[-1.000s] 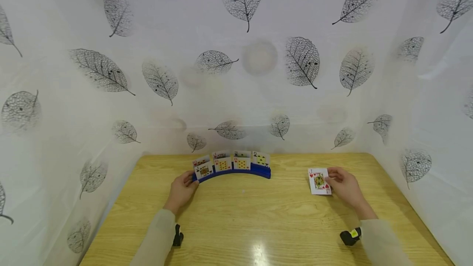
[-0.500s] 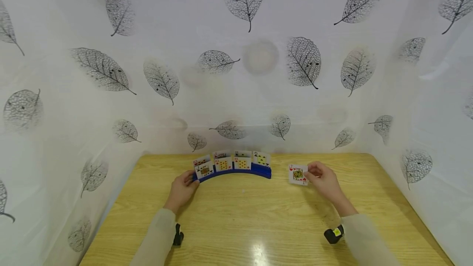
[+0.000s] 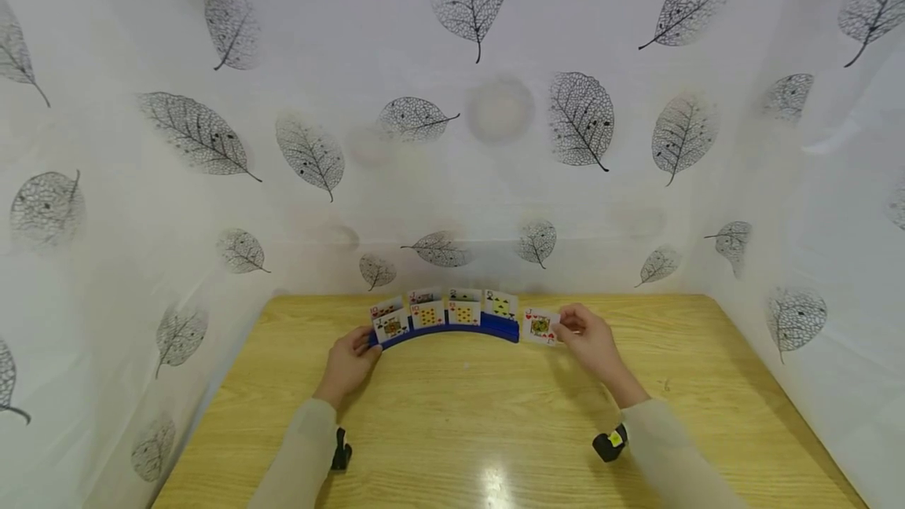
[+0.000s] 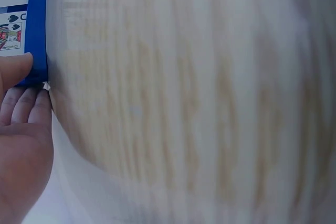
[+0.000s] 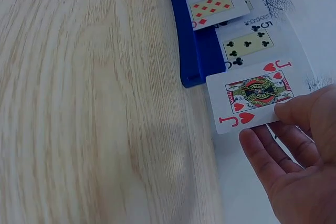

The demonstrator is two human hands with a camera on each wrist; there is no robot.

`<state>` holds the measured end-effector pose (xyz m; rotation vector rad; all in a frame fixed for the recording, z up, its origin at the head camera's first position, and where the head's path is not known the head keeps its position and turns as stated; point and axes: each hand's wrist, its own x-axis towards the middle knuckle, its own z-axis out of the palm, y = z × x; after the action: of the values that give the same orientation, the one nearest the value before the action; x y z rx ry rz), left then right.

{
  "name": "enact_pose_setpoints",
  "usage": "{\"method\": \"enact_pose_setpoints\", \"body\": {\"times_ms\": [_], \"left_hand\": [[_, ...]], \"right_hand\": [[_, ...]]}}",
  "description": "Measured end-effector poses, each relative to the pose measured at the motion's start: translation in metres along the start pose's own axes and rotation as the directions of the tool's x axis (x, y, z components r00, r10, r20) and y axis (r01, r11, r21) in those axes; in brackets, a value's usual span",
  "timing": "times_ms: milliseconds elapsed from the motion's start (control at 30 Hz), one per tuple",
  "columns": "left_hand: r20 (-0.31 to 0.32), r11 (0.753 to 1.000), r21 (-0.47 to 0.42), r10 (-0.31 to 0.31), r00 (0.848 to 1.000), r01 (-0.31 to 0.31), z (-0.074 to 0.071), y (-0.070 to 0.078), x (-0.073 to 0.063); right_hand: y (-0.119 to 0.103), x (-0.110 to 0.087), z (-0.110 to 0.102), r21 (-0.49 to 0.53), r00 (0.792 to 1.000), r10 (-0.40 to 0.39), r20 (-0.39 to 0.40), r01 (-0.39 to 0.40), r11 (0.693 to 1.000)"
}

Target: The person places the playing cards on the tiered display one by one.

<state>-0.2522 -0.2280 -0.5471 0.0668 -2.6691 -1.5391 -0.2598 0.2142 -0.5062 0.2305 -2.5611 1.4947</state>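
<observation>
A curved blue card holder stands toward the back of the wooden table, with playing cards upright in two rows. My left hand grips its left end, thumb on the front beside the jack of spades. In my right hand a jack of hearts is pinched by its right edge, face toward me. This card hangs just off the holder's right end, near the five of clubs in the back row. The eight of diamonds is the rightmost card in the front row.
The wooden table reaches back to a white curtain with a dark leaf print, which also hangs on both sides. Beside the ten of diamonds, front and back cards overlap. Black wrist cameras sit by the sleeves.
My right hand has carried the jack of hearts leftward and slightly farther back, from the right of the table to the holder's right end. My left hand keeps its grip on the holder.
</observation>
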Motion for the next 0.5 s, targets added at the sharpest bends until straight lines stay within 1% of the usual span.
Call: {"method": "enact_pose_setpoints", "body": {"times_ms": [200, 500], "left_hand": [[-0.006, 1.0, -0.005, 0.0, 1.0, 0.0, 0.001, -0.002, 0.001], [-0.011, 1.0, -0.006, 0.006, 1.0, -0.006, 0.001, 0.0, 0.001]], "right_hand": [[-0.006, 0.004, 0.013, 0.018, 1.0, 0.003, -0.002, -0.003, 1.0], [-0.013, 0.008, 0.032, 0.037, 0.999, -0.032, -0.007, 0.032, 0.999]]}}
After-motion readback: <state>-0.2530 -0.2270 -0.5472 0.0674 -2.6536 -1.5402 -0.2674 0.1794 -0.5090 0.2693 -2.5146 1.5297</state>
